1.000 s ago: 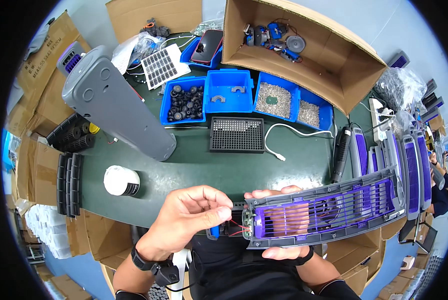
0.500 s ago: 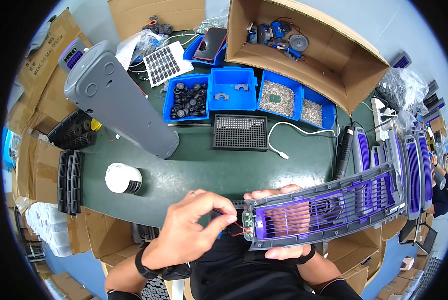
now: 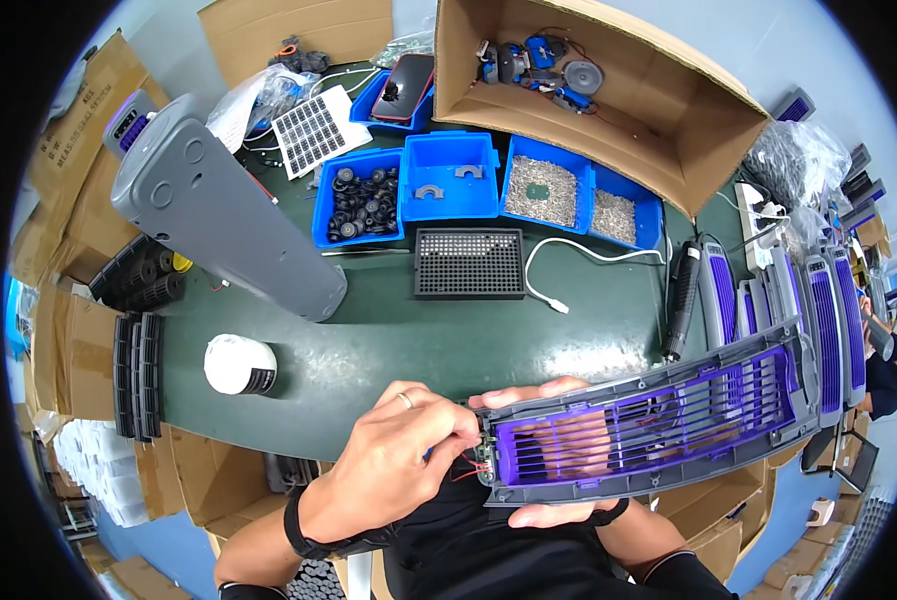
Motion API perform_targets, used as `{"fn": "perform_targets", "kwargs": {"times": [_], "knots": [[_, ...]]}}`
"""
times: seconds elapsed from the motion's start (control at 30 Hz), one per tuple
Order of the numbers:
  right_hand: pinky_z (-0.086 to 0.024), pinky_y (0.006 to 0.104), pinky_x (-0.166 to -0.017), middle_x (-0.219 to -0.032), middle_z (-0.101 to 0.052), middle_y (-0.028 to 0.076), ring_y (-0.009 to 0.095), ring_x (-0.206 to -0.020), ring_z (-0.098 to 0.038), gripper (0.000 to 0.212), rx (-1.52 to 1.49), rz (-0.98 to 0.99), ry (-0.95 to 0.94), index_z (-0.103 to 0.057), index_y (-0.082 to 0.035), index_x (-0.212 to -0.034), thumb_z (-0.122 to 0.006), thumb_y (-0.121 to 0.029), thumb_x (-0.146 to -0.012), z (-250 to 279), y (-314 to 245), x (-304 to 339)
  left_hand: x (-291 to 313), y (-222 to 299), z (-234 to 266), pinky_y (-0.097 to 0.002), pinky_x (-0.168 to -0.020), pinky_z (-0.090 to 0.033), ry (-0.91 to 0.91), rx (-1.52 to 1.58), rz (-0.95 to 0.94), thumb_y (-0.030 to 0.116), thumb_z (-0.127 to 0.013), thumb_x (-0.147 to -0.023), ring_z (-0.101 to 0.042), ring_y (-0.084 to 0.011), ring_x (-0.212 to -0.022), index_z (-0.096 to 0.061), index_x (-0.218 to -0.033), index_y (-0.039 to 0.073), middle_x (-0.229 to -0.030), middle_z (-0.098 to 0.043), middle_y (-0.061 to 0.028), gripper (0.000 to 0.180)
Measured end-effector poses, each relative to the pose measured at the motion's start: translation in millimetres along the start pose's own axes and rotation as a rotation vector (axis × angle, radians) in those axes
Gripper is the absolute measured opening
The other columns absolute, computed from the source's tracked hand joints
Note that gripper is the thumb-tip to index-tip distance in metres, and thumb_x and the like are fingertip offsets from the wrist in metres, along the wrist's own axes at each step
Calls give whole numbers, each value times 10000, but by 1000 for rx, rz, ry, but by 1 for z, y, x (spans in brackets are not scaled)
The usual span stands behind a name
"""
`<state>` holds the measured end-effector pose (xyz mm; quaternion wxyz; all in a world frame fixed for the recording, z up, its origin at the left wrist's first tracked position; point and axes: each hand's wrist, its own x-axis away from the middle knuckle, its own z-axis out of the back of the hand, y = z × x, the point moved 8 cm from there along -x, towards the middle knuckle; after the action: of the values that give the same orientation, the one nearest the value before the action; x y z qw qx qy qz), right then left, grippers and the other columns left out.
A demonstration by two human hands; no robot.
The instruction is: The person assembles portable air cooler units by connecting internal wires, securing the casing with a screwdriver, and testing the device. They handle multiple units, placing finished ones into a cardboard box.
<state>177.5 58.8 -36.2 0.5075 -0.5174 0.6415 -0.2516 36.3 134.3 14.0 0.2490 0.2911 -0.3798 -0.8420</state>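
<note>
A long grey panel with a purple slatted grille (image 3: 659, 425) lies tilted across my right hand (image 3: 569, 440). That hand grips it from beneath, its fingers over the far edge and its thumb at the near edge; the palm shows through the slats. At the panel's left end is a small green circuit board (image 3: 486, 462) with thin red wires (image 3: 469, 468). My left hand (image 3: 406, 450) is closed in a pinch at the board's edge. Its fingertips hide whatever is between them. A bit of blue shows just under those fingers.
Beyond my hands stand a white tub (image 3: 241, 365), a tall grey housing (image 3: 234, 220) and a black perforated block (image 3: 469, 264). Blue bins (image 3: 451, 205) hold small parts and screws. A black power screwdriver (image 3: 683, 300) and more purple-grilled panels (image 3: 826, 330) are at right.
My left hand's pinching fingers have moved in against the circuit board end, now covering part of it. The panel has shifted slightly left and down in view.
</note>
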Motion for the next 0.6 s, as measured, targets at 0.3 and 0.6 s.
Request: {"fn": "perform_targets", "kwargs": {"times": [0.3, 0.6], "knots": [[-472, 565, -1129, -1476, -497, 314, 433, -1404, -509, 1086, 70, -97, -52, -302, -84, -1506, -998, -117, -673, -3, -4, 1, -1, 15, -8, -397, -794, -520, 21, -158, -142, -170, -709, -693, -650, -266, -775, -635, -868, 52, -813, -672, -49, 292], [-458, 517, -1153, -1501, -486, 254, 376, -1427, -487, 1064, 17, -34, -71, -335, -89, -1493, -1008, -132, -669, -6, -10, -1, 2, 16, -13, -407, -814, -524, 35, -234, -137, -142, -695, -728, -647, -280, -771, -610, -927, 43, -819, -663, -70, 285]]}}
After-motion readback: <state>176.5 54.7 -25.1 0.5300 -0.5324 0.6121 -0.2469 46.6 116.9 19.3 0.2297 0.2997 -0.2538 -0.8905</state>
